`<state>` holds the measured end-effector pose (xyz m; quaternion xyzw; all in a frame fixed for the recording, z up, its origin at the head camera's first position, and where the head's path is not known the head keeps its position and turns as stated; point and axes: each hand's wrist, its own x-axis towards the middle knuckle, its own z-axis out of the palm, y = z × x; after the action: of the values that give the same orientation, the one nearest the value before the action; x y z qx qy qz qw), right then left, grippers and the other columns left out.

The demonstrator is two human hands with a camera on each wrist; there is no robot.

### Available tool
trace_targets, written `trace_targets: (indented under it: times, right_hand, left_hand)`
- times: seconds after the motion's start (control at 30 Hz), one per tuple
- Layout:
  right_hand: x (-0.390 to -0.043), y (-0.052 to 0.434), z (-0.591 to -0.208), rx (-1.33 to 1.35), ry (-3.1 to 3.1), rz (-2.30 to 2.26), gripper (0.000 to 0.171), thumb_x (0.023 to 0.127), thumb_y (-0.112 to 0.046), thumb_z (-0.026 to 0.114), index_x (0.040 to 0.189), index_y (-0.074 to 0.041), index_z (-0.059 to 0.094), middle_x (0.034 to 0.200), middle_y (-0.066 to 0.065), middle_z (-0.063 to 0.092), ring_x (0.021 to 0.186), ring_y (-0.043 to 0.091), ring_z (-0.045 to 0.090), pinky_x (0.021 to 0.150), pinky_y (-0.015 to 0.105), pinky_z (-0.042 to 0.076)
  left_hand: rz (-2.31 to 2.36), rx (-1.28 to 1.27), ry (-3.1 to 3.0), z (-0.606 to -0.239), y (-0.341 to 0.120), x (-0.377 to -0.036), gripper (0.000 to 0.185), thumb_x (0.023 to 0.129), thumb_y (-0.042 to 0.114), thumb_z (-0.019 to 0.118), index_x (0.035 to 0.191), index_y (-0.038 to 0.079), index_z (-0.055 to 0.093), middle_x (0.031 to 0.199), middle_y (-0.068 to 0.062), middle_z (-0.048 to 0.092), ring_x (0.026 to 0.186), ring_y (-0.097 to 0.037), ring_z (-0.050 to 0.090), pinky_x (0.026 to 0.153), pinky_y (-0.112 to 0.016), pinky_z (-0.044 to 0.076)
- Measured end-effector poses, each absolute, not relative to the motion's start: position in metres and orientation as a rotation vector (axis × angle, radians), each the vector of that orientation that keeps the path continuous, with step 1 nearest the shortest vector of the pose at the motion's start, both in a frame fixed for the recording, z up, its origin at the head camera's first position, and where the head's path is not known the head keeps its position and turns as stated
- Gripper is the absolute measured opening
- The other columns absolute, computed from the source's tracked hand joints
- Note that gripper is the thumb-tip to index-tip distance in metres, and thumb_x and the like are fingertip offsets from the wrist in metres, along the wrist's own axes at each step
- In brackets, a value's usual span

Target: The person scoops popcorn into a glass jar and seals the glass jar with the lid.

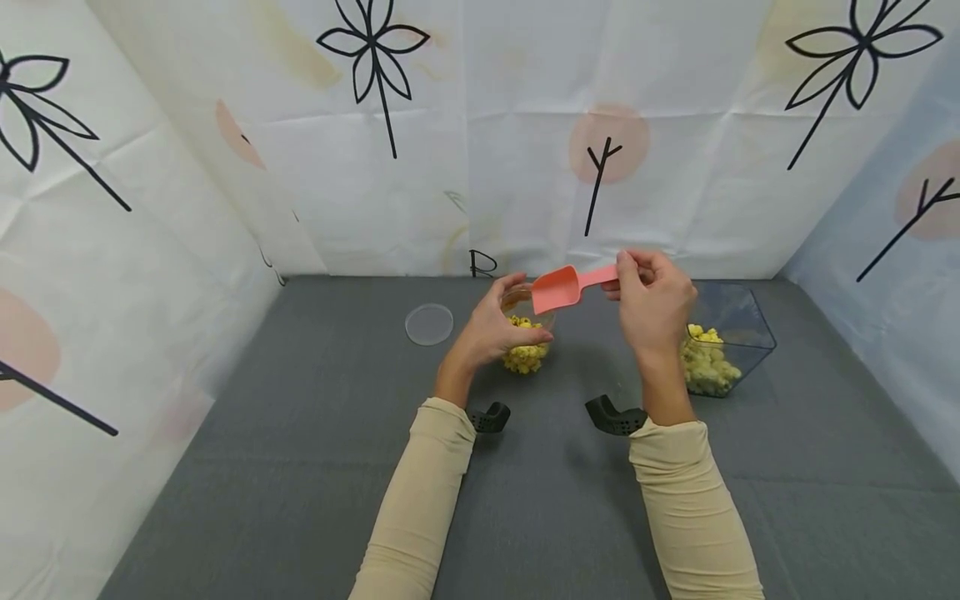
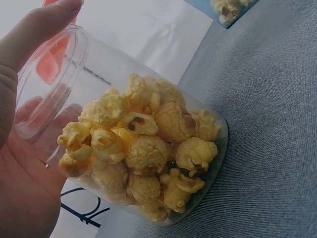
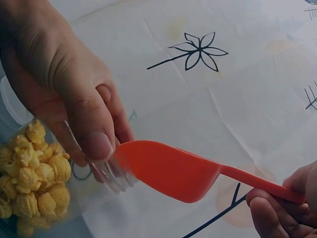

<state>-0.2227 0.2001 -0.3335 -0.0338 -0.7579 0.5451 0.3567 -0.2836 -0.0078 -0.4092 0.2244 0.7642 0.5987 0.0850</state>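
— While the head view looks down at the grey table [image 1: 300, 467], what are the hands doing at the centre of the frame?

— The left hand [image 1: 491, 329] curls its fingers and thumb round a clear plastic jar [image 1: 527, 333] part filled with yellow popcorn [image 1: 525, 357]. The jar is tilted, mouth toward the right hand [image 1: 654, 304], its base on the table.

— And the right hand?

— It pinches the handle of an orange scoop [image 1: 568, 286], whose bowl sits just at the jar's mouth, above centre.

— Anything else nearby?

— A round clear lid [image 1: 429, 324] lies left of the jar, apart from it. At right of centre, behind the right hand, stands a clear angular bin [image 1: 731, 329] holding more popcorn.
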Motion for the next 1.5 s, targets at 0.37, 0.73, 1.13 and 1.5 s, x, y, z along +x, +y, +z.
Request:
trace_targets:
  times: [0.37,0.73,1.13,1.5]
  right_hand:
    - [-0.220,0.210,-0.331,-0.109,-1.848,1.557,0.031,0.100,-0.021,0.066,0.117,0.004,0.072,0.078,-0.009,0.069,0.057,-0.003,0.066,0.061,0.014,0.056]
    - [-0.213,0.241,-0.322,-0.206,-1.625,1.695,0.029,0.096,-0.013,0.071,0.114,0.009,0.071,0.073,-0.009,0.073,0.053,0.003,0.068,0.057,0.016,0.056]
    - [-0.204,0.254,-0.309,-0.231,-1.573,1.682,0.034,0.095,-0.013,0.072,0.117,0.012,0.069,0.076,-0.005,0.073,0.053,0.004,0.068,0.057,0.016,0.056]
    - [-0.196,0.284,-0.301,-0.275,-1.523,1.676,0.027,0.095,-0.011,0.071,0.114,0.009,0.070,0.076,-0.005,0.073,0.053,0.004,0.068,0.056,0.015,0.055]
  left_hand:
    - [1.799,0.675,2.292,-0.407,-0.008,-0.281,0.104,0.076,0.024,0.093,0.158,0.030,0.030,0.150,0.010,0.052,0.148,-0.016,0.042,0.116,-0.051,0.041]
    - [1.830,0.715,2.423,-0.394,-0.001,-0.277,0.097,0.080,0.034,0.089,0.159,0.025,0.034,0.155,0.005,0.050,0.149,-0.013,0.040,0.121,-0.046,0.036]
    - [1.863,0.792,2.481,-0.374,-0.001,-0.270,0.084,0.085,0.037,0.083,0.156,0.025,0.040,0.156,0.010,0.046,0.149,-0.008,0.037,0.124,-0.039,0.030]
    - [1.842,0.930,2.430,-0.352,0.021,-0.262,0.086,0.086,0.039,0.082,0.158,0.028,0.036,0.157,0.014,0.042,0.149,-0.005,0.034,0.121,-0.046,0.036]
